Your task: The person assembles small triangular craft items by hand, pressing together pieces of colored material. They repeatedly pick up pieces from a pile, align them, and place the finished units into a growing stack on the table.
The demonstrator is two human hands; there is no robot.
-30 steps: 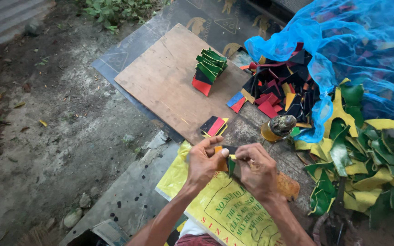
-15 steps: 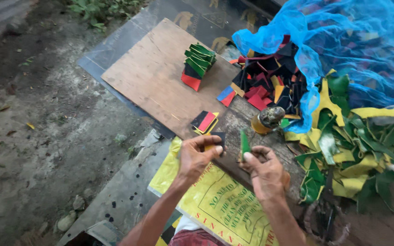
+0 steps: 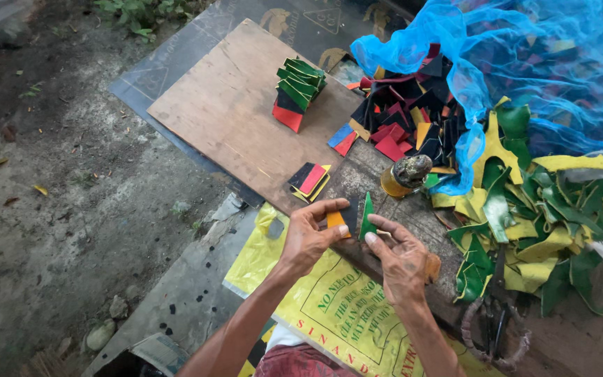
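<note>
My left hand (image 3: 310, 236) pinches a small orange and black piece (image 3: 336, 219) between thumb and fingers. My right hand (image 3: 400, 257) holds a narrow green piece (image 3: 367, 216) upright, right beside the orange one. Both hands hover over the near edge of a brown wooden board (image 3: 232, 112). Just beyond them lies a small pile of black, red and yellow pieces (image 3: 310, 181). A taller stack of green, black and red pieces (image 3: 294, 91) stands further back on the board.
A small glue bottle (image 3: 403, 176) stands right of the hands. Loose coloured pieces (image 3: 403, 122) spill from under a blue net (image 3: 525, 63). Green and yellow offcuts (image 3: 532, 209) heap at right. A yellow printed sack (image 3: 329, 314) lies under my arms; dirt ground at left.
My hands have come together, bringing the green piece against the orange and black one. The camera has shifted slightly, so the board sits lower in view.
</note>
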